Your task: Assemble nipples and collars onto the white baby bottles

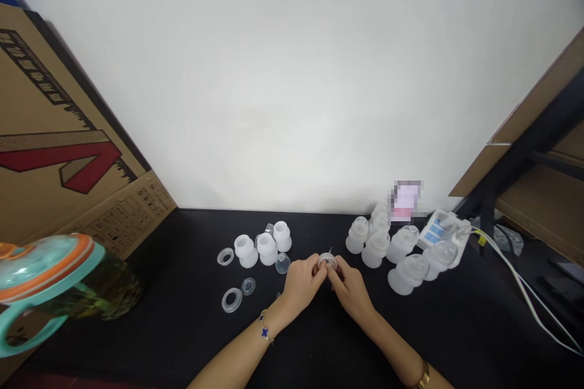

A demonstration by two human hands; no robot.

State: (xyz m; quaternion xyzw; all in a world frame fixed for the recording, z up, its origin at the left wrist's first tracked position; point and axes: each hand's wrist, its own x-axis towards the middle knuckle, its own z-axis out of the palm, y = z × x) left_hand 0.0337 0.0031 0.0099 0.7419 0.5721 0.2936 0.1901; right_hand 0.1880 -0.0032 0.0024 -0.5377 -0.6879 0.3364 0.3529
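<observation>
My left hand (302,282) and my right hand (350,287) meet at the middle of the black table (191,340), fingers pinched together on one small translucent ring-shaped plastic part (327,262). Left of my hands stand three white translucent plastic cups (263,247), with loose clear rings (232,299) and a small clear cap (283,263) lying flat near them. To the right sits a cluster of several white translucent bottle-shaped pieces (392,252). A bracelet is on my left wrist and a gold band on my right.
A large cardboard box (68,152) leans at the left. A teal and orange lidded jug (50,285) lies at the near left. A white power strip (440,231) with a white cable (529,292) sits at the right, beside a dark shelf frame (524,158).
</observation>
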